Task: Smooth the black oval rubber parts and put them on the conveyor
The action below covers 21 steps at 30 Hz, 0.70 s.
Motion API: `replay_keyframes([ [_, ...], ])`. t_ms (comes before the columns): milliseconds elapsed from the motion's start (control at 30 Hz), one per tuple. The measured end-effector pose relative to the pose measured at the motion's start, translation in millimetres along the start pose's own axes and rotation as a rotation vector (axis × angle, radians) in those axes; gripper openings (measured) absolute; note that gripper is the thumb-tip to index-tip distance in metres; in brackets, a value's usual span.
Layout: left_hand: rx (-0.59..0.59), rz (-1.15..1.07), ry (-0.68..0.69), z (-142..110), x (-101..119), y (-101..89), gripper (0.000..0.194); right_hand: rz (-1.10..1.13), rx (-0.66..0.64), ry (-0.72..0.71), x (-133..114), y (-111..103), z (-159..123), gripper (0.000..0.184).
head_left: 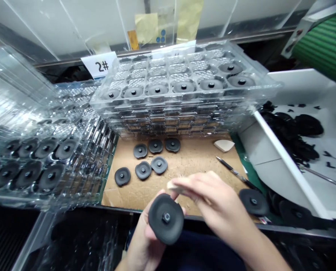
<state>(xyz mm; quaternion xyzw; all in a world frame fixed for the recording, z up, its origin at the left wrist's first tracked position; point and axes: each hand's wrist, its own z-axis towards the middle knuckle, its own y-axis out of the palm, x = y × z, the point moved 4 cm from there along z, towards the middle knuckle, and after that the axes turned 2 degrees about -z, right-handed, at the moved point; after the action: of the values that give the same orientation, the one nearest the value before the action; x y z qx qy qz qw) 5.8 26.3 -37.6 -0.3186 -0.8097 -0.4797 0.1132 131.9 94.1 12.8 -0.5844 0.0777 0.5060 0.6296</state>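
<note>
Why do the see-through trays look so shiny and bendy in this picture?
In the head view, the clear plastic trays shine with white glare from the light, the tray stack at the picture's left edge looks stretched and bent, probably by a wide lens, and the black disc in the left hand looks big because it sits close to the camera.

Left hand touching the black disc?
Touching. The head view shows the disc resting against the left hand, with no gap between them.

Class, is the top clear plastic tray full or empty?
Partly full: black discs sit along the front pockets of the top clear plastic tray, while the pockets behind look bare, except one disc at the right.
</note>
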Motion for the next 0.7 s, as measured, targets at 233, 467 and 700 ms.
replay_keyframes([
  [233, 0.034, -0.099, -0.022, 1, 1, -8.7, 0.058, -0.09, -0.086, 0.199, 66, 46, -48, 0.023],
  [467, 0.081, -0.02, -0.002, 4, -6, -8.0, 0.064, -0.015, 0.221, 0.121, -8, 0, -24, 0.026],
  [700, 0.029, -0.013, 0.02, 5, -4, -6.2, 0.057, -0.049, -0.056, -0.054, -44, 10, -6, 0.025],
])
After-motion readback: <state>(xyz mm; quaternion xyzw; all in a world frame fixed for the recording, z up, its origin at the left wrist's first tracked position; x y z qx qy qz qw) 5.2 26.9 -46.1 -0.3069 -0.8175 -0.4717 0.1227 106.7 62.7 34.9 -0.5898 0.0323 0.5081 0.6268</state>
